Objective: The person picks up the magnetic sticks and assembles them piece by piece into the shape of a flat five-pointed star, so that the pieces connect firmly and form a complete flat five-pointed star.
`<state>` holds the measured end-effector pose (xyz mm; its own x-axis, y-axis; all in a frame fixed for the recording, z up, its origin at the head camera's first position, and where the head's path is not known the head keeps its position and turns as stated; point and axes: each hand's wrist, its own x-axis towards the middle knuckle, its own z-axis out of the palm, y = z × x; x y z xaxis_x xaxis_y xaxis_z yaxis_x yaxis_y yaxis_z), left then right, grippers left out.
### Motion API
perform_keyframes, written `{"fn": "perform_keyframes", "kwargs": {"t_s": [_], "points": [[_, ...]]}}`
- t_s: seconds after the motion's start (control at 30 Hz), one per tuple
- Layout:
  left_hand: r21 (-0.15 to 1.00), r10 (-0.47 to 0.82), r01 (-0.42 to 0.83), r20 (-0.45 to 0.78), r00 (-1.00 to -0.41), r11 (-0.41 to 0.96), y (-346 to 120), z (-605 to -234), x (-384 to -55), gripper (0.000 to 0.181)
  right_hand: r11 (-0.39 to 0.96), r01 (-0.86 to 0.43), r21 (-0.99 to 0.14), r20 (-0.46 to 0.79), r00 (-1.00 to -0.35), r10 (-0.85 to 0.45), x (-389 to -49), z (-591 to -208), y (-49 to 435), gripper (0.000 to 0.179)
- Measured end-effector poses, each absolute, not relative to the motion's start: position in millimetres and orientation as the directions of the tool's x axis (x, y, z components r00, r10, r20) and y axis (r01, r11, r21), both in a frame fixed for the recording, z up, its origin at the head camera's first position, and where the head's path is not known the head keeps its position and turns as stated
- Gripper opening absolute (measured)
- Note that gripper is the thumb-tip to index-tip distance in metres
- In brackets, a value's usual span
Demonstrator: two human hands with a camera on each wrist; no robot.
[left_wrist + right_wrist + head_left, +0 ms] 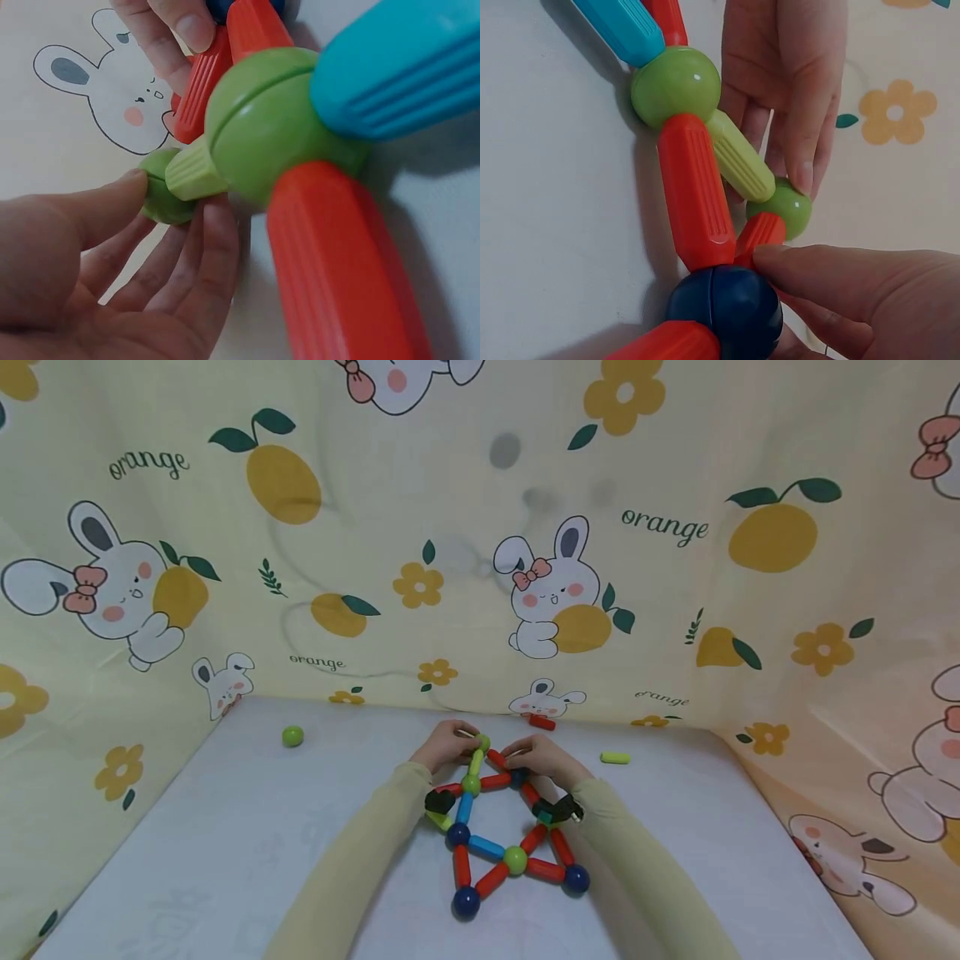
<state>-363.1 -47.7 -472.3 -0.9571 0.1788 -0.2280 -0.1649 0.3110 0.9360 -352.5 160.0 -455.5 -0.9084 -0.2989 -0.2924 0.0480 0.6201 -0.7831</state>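
My left hand [447, 743] pinches a small green ball [166, 202] between thumb and fingers. A yellow-green rod [741, 157] joins that ball to a larger-looking green ball [262, 124] in a star-like frame of rods and balls. With thumb and fingers, my right hand [546, 758] holds a short red rod [762, 234] beside a dark blue ball [724, 311]. The far end of this red rod lies at the pinched ball; whether they touch I cannot tell. Another red rod [695, 191] links the dark blue ball and the larger-looking green one.
Nearer the front, the frame has a blue rod [487, 847], a green ball [514, 860] and dark blue balls [466, 902]. A loose green ball [292, 736] lies left, a yellow-green rod [615, 758] right, and a red rod [542, 722] by the patterned backdrop [465, 635].
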Motion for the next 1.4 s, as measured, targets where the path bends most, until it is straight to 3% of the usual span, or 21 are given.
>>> {"fn": "perform_keyframes", "kwargs": {"t_s": [0.63, 0.77, 0.9, 1.1, 1.23, 1.4], "points": [[0.906, 0.15, -0.194, -0.267, -0.952, 0.377, -43, -470, -364, 0.027, 0.589, 0.066, -0.806, -0.276, -0.921, -0.274, -349, -453, 158, 0.023], [0.906, 0.241, -0.173, -0.281, -0.929, 0.387, -49, -466, -360, 0.035, 0.592, 0.06, -0.803, -0.275, -0.92, -0.279, -349, -454, 160, 0.024], [0.902, 0.376, -0.16, -0.321, -0.869, 0.401, -67, -458, -353, 0.047, 0.582, 0.047, -0.812, -0.281, -0.905, -0.319, -348, -456, 166, 0.028], [0.866, 0.457, -0.133, -0.378, -0.806, 0.481, -103, -453, -337, 0.05, 0.539, 0.041, -0.841, -0.291, -0.875, -0.386, -341, -456, 179, 0.031], [0.838, 0.484, -0.074, -0.381, -0.788, 0.54, -124, -454, -321, 0.049, 0.516, 0.031, -0.856, -0.283, -0.864, -0.417, -338, -458, 189, 0.032], [0.861, 0.503, -0.029, -0.324, -0.801, 0.508, -140, -460, -307, 0.05, 0.499, 0.058, -0.865, -0.294, -0.864, -0.408, -336, -461, 198, 0.034]]}}
